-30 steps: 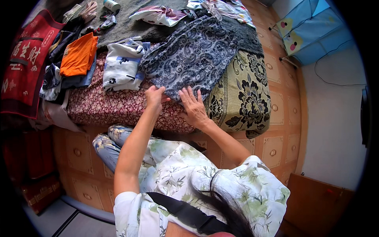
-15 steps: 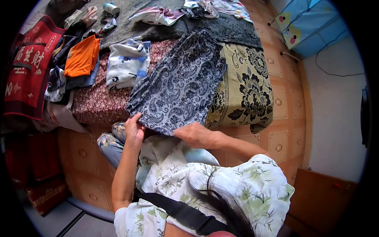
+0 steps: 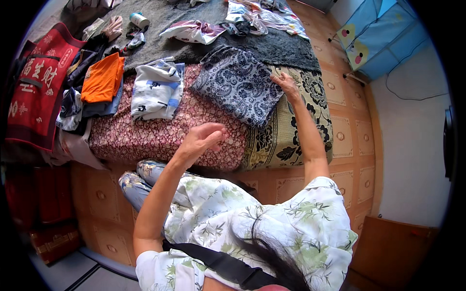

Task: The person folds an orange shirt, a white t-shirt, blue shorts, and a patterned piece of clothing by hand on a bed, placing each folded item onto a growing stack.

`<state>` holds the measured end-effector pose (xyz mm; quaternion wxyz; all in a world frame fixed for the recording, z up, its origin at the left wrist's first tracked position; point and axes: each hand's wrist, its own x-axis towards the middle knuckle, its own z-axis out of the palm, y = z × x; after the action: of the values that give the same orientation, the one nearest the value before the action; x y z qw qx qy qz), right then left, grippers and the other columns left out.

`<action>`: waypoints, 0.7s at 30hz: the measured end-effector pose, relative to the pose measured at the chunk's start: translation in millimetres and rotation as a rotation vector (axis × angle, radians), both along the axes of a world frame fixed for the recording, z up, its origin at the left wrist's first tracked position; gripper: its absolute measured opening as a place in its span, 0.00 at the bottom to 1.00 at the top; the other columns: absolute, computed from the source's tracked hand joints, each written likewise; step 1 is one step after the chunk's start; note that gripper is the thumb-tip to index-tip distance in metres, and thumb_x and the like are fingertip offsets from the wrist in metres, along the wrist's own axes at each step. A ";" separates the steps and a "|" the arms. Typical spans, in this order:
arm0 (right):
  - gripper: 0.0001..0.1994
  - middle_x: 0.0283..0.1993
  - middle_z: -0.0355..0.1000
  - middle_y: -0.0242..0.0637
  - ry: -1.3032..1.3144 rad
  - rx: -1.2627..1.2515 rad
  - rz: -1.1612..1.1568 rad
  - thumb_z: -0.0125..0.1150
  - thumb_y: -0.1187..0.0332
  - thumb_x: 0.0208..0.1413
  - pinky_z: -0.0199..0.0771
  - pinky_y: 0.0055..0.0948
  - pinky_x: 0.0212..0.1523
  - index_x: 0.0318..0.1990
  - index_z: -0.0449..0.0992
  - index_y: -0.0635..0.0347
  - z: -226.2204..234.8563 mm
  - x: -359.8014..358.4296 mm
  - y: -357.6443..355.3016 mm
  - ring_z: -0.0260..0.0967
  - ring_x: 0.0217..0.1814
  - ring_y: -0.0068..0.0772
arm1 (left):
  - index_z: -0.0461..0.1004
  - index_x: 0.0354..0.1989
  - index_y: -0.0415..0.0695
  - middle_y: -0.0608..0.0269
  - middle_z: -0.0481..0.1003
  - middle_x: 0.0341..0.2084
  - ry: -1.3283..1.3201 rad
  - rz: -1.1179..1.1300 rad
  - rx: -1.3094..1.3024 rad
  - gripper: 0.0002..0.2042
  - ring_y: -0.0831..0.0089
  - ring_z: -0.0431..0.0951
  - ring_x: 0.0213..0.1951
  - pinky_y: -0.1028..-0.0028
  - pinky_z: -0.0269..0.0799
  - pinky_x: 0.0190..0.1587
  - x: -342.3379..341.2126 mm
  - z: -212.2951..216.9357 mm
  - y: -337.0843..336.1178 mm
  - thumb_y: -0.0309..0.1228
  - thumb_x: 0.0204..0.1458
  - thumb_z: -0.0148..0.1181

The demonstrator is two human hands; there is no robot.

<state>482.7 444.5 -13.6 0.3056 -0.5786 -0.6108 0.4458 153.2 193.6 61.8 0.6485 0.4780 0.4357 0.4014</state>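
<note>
A dark blue and white paisley cloth garment lies folded over into a compact shape on the bed, across the red floral cover and the gold one. My right hand is at its right edge, fingers apart and fingertips touching the cloth. Nearer to me, my left hand hangs above the red floral cover, thumb apart from the fingers, holding nothing. A folded white and blue cloth piece lies to the left of the paisley garment.
Farther left are an orange folded garment on a dark stack and a red bag. A white bottle and a white and purple bundle rest on the grey blanket. A blue fabric rack stands beyond the bed's right.
The paisley garment's near end has been folded away from me. Both hands have let go of its hem; my right hand moved up and right, my left rose slightly to the right.
</note>
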 end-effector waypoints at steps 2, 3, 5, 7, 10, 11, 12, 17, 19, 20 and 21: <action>0.57 0.64 0.56 0.58 -0.181 0.195 -0.026 0.67 0.37 0.38 0.54 0.39 0.65 0.66 0.48 0.72 -29.2 -4.4 13.1 0.54 0.67 0.51 | 0.70 0.48 0.35 0.56 0.74 0.41 -0.010 0.107 -0.150 0.16 0.68 0.77 0.44 0.74 0.78 0.38 -10.9 -29.8 -15.7 0.33 0.56 0.56; 0.57 0.64 0.56 0.58 -0.269 0.297 -0.035 0.67 0.37 0.37 0.54 0.39 0.65 0.66 0.48 0.72 -34.8 -11.2 19.3 0.54 0.67 0.52 | 0.70 0.47 0.35 0.57 0.74 0.40 -0.035 0.169 -0.143 0.15 0.69 0.77 0.43 0.74 0.77 0.38 -18.8 -38.9 -21.2 0.33 0.56 0.56; 0.59 0.64 0.56 0.61 -0.269 0.315 0.027 0.67 0.35 0.35 0.55 0.41 0.64 0.65 0.48 0.72 -32.6 -32.0 29.9 0.54 0.67 0.54 | 0.71 0.45 0.35 0.59 0.73 0.38 -0.082 0.304 -0.134 0.13 0.71 0.76 0.42 0.75 0.77 0.37 -38.7 -53.3 -31.6 0.31 0.56 0.57; 0.59 0.62 0.58 0.61 -0.285 0.332 0.051 0.70 0.37 0.31 0.57 0.40 0.64 0.65 0.50 0.72 -20.8 -47.1 30.9 0.55 0.66 0.53 | 0.68 0.47 0.32 0.58 0.71 0.38 0.143 0.534 0.009 0.17 0.73 0.75 0.37 0.74 0.77 0.37 -65.3 -61.9 -25.7 0.31 0.54 0.59; 0.57 0.61 0.60 0.59 -0.386 0.376 0.045 0.73 0.41 0.30 0.59 0.38 0.62 0.64 0.52 0.72 -18.5 -55.1 40.9 0.58 0.64 0.51 | 0.64 0.50 0.32 0.54 0.68 0.41 -0.141 1.069 -0.138 0.20 0.69 0.72 0.41 0.66 0.75 0.43 -121.6 -96.1 2.0 0.28 0.51 0.62; 0.54 0.63 0.58 0.55 -0.382 0.263 0.054 0.72 0.42 0.32 0.56 0.37 0.63 0.64 0.56 0.68 -13.5 -53.1 43.7 0.56 0.65 0.48 | 0.62 0.52 0.32 0.52 0.67 0.44 -0.341 1.036 -0.224 0.22 0.65 0.69 0.46 0.62 0.73 0.47 -141.6 -98.5 8.4 0.27 0.51 0.62; 0.48 0.60 0.61 0.52 -0.354 0.173 0.034 0.73 0.44 0.32 0.60 0.35 0.60 0.59 0.64 0.69 1.5 -58.3 33.0 0.60 0.61 0.47 | 0.59 0.53 0.32 0.50 0.65 0.47 -0.549 0.999 -0.305 0.24 0.62 0.66 0.51 0.59 0.70 0.52 -156.7 -100.3 12.0 0.26 0.51 0.62; 0.13 0.38 0.75 0.35 0.484 -0.351 0.138 0.64 0.67 0.48 0.73 0.24 0.41 0.41 0.76 0.61 7.6 -35.7 22.4 0.73 0.38 0.26 | 0.66 0.49 0.42 0.57 0.68 0.45 -0.751 1.016 -0.354 0.23 0.61 0.68 0.50 0.58 0.64 0.50 -174.7 -120.1 51.9 0.33 0.46 0.68; 0.11 0.37 0.76 0.34 0.650 -0.349 0.051 0.63 0.69 0.48 0.74 0.25 0.40 0.40 0.76 0.61 3.4 -34.5 13.0 0.74 0.36 0.27 | 0.69 0.46 0.46 0.60 0.71 0.41 -0.648 1.127 -0.411 0.21 0.64 0.70 0.46 0.62 0.65 0.44 -172.1 -117.9 61.6 0.35 0.45 0.69; 0.11 0.36 0.76 0.34 0.743 -0.362 0.008 0.63 0.70 0.47 0.75 0.24 0.38 0.39 0.76 0.61 8.7 -38.8 6.2 0.74 0.35 0.27 | 0.69 0.46 0.46 0.61 0.72 0.39 -0.560 1.181 -0.486 0.21 0.64 0.71 0.43 0.62 0.67 0.42 -171.8 -115.4 69.1 0.34 0.44 0.70; 0.10 0.35 0.76 0.34 0.832 -0.376 -0.033 0.64 0.71 0.46 0.75 0.24 0.36 0.38 0.77 0.61 19.1 -46.3 -3.8 0.74 0.33 0.27 | 0.70 0.45 0.47 0.63 0.74 0.36 -0.472 1.233 -0.563 0.21 0.64 0.73 0.41 0.61 0.68 0.40 -171.2 -111.7 76.1 0.32 0.42 0.71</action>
<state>436.4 440.7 5.5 0.4219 -0.4055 -0.3352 0.7384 -18.0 269.7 -49.9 0.4790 -0.1400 0.5617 0.6599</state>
